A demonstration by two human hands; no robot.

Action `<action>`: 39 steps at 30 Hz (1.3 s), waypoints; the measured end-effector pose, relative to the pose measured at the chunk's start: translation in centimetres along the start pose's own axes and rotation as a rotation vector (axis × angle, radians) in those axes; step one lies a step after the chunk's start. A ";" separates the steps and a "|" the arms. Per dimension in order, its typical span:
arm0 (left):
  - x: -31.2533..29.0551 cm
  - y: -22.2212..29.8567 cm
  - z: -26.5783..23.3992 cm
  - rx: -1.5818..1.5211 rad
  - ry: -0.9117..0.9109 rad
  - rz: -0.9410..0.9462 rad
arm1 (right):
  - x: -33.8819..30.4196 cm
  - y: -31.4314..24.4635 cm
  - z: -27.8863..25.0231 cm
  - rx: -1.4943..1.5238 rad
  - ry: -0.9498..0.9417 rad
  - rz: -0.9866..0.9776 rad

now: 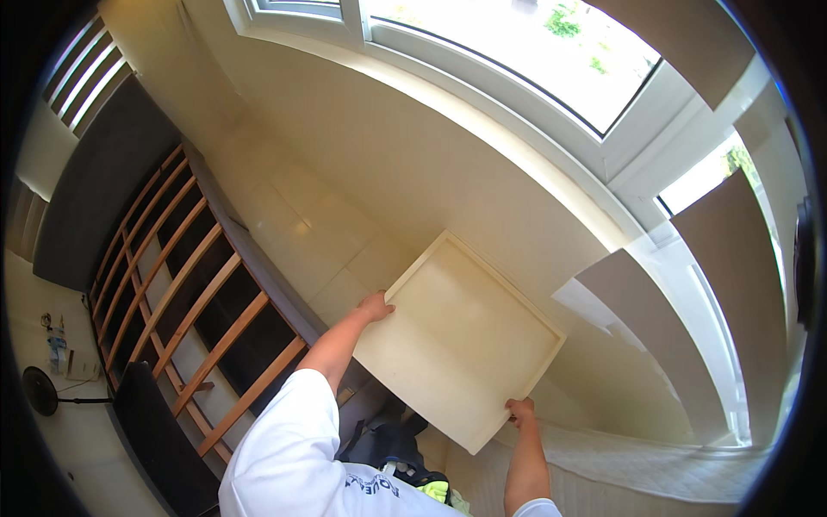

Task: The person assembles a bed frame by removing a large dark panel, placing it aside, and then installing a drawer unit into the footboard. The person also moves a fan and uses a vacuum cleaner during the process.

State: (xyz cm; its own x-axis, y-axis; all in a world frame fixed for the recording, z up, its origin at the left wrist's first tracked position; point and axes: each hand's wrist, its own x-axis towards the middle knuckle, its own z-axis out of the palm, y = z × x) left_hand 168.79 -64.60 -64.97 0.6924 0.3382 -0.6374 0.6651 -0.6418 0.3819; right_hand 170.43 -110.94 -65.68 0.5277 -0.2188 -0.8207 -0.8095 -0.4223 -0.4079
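In front of me is a cream square-topped furniture piece [461,332] with a thin raised rim along its far and side edges. Its sides and base are mostly hidden, so I cannot make out its exact kind. My left hand [376,305] is closed round its left edge, near the bed. At the right edge, close to the near corner, my right hand [519,411] grips with the fingers partly hidden under the rim. Both arms are stretched forward and apart.
A bed frame [185,284] with bare wooden slats and a dark headboard [112,181] stands to the left. Beside it is a round black stand fan [41,390]. A window [517,60] runs along the far wall. Sheer white curtain fabric [637,461] lies at the right.
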 end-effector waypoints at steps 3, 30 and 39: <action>1.5 -0.1 0.9 -0.006 -0.013 0.029 | 1.3 -0.6 0.5 -0.027 0.118 0.122; -0.5 0.9 0.4 -0.084 0.188 -0.011 | 3.4 1.5 0.8 0.151 0.153 -0.016; 0.0 2.6 3.0 -0.281 0.449 -0.145 | 3.4 0.5 0.2 0.052 0.176 0.122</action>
State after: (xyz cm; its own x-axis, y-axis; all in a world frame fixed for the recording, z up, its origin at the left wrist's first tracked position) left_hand 169.66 -68.35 -66.03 0.5988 0.7094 -0.3717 0.7688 -0.3791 0.5150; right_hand 171.80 -111.74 -68.77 0.4584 -0.4174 -0.7846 -0.8798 -0.3383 -0.3341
